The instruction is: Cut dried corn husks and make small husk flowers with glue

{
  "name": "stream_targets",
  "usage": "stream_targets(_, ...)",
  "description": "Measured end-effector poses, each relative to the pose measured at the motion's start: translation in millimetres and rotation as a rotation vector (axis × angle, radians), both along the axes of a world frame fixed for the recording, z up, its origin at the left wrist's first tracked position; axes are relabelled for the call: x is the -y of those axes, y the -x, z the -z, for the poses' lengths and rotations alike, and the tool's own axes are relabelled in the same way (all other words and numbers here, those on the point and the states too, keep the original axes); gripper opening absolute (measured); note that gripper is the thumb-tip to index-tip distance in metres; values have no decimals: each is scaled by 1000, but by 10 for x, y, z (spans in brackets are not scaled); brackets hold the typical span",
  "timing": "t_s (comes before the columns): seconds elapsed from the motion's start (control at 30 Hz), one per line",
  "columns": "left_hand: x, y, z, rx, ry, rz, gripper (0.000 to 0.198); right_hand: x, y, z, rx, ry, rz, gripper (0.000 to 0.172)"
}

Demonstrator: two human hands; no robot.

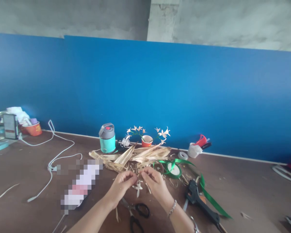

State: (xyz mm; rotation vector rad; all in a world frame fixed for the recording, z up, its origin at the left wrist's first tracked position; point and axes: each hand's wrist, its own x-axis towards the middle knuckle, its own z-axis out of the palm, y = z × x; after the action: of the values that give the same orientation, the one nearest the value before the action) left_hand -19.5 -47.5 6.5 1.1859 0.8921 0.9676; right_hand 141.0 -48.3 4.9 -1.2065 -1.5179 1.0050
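Note:
My left hand [121, 184] and my right hand [155, 183] meet over the brown table [26, 168], fingers pinched together on a small pale piece of dried husk [138, 174] held between them. A small pale husk flower [137, 187] lies just under the hands. A pile of dried corn husks [133, 157] lies just beyond the fingertips. Black-handled scissors [138, 213] lie between my forearms. A bracelet is on my right wrist.
A green ribbon roll [174, 169] with loose ribbon and a black glue gun [199, 202] lie right of my hands. A teal flask [107, 138], an orange cup with husk flowers [146, 140], a white tape roll [183, 155] and a white cable [55, 155] sit farther back.

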Motion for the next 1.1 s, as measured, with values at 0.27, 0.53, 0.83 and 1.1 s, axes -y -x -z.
stream_targets(0.27, -6, 4, 4, 18, 33, 23, 32, 11, -14, -64, 47, -96, -27, 12)
stream_targets(0.53, 8, -11, -35, 12, -7, 32, 32, 31, 22, -82, 79, -106, -32, 12)
stream_targets(0.83, -27, 4, 61, -221, -192, -137, 23, 38, 17, -28, 307, -315, 20, 14)
stream_targets(1.1, -46, 14, 95, -404, -468, -213, 16, 73, 39, 21, 604, -474, 61, 12)
